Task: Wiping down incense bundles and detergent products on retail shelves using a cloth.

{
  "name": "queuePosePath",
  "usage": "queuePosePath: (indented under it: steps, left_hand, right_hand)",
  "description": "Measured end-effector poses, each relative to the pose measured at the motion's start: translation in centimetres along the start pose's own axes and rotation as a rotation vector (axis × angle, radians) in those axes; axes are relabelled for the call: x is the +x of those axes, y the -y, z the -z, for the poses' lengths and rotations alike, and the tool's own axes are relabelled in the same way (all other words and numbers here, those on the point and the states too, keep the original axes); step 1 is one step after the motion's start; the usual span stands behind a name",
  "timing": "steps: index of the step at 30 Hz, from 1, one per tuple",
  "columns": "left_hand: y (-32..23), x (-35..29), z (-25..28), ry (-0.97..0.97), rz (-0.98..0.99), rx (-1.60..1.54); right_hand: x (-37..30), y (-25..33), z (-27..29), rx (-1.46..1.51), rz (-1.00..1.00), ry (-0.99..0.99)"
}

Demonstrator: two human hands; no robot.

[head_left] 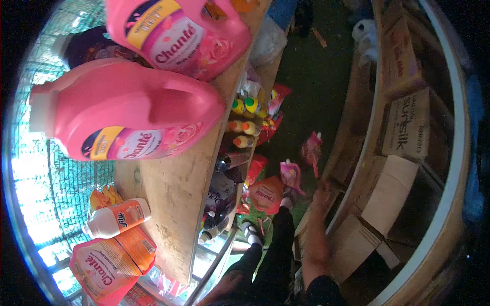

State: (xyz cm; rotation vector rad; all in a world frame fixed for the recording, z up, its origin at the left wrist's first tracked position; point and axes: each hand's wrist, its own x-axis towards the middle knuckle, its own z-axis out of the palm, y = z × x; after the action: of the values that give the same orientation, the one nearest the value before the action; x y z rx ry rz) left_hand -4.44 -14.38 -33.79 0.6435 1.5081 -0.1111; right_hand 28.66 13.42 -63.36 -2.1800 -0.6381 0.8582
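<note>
My right arm reaches far down over the dark green floor, and my right hand is closed at the tail end of a small pink pouch. The pouch hangs beyond my fingertips and is slightly blurred. Just left of it lies another pink pouch, next to a larger orange-red refill pack near my foot. My left hand is low by my thigh, its fingers too dim to make out.
At left, a wooden shelf bears large pink jugs, a white bottle and an orange refill pack. Bottles with orange caps stand on a lower shelf. Cardboard boxes fill the right-hand shelving.
</note>
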Motion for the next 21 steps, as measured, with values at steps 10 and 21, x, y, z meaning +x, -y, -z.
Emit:
queuePosePath:
  steps: [10,21]
  left_hand:
    - [-0.6,-5.8,0.7,-0.156,-0.239,0.031]
    - [-3.7,-16.7,10.1,-1.425,-0.420,-0.948]
  right_hand:
    - [-20.4,-0.9,7.1,1.481,-0.804,0.744]
    - [-34.8,10.1,6.0,1.408,-0.957,1.156]
